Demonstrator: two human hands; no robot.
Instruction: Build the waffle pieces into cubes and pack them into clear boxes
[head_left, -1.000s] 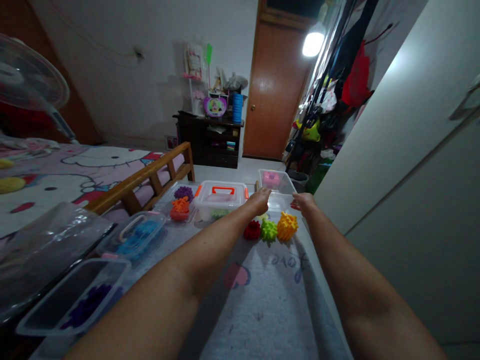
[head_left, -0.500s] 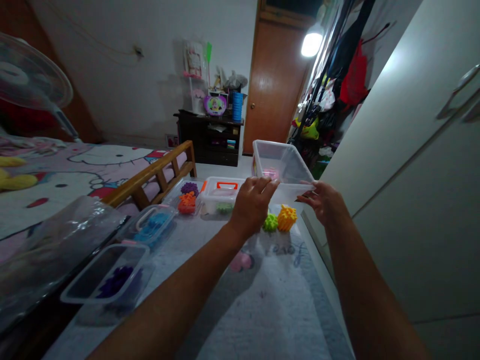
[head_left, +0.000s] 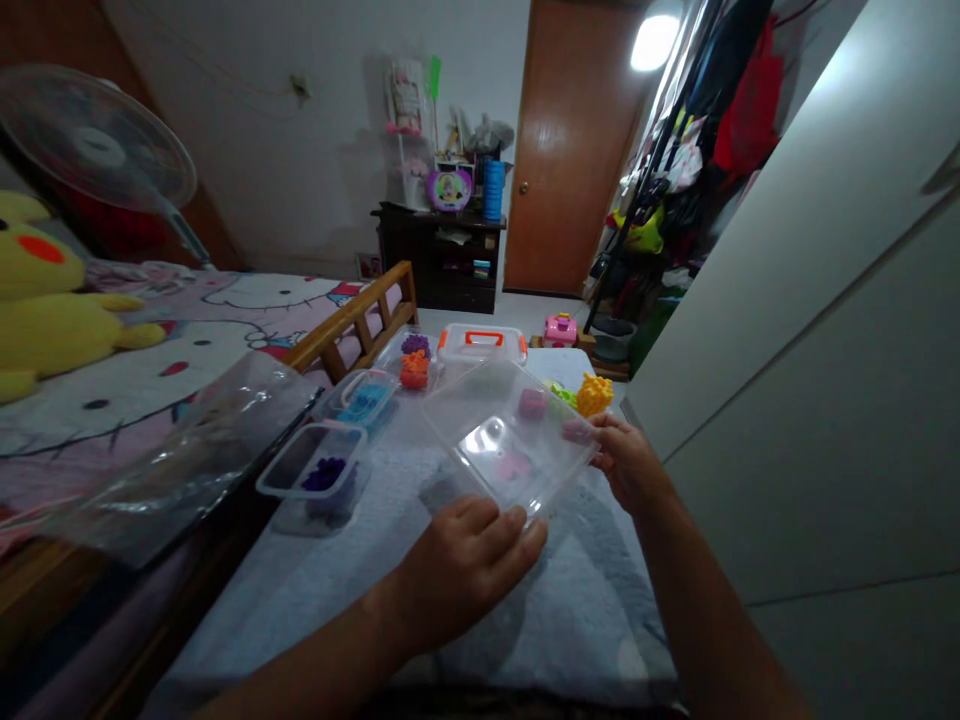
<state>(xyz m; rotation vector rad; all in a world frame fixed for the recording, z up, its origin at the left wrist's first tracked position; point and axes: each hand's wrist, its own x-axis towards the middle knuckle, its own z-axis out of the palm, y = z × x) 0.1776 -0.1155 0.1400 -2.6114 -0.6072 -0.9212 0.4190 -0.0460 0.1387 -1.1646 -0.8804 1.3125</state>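
Note:
A clear plastic box [head_left: 442, 425] is held tilted above the cloth-covered table [head_left: 420, 620]. My left hand [head_left: 472, 560] grips its near corner, fingers closed on the edge. My right hand [head_left: 626, 455] pinches the right corner. Pink pieces [head_left: 512, 466] show through the plastic; whether they lie inside or beneath, I cannot tell. Just beyond the right hand sit a yellow knobbly cluster [head_left: 595, 394] and a partly hidden lime-green one [head_left: 562, 395].
Along the table's left side stand an open tub with dark purple pieces [head_left: 327, 474], a tub with blue pieces [head_left: 364, 402], orange pieces [head_left: 414, 370] and a lidded box with an orange handle [head_left: 484, 345]. A wooden bed rail [head_left: 352, 325] borders the left; a white cabinet [head_left: 810, 420] borders the right.
The clear box has come from the table's far end toward me and tilted. My left hand has moved down to its near corner. My view has shifted too.

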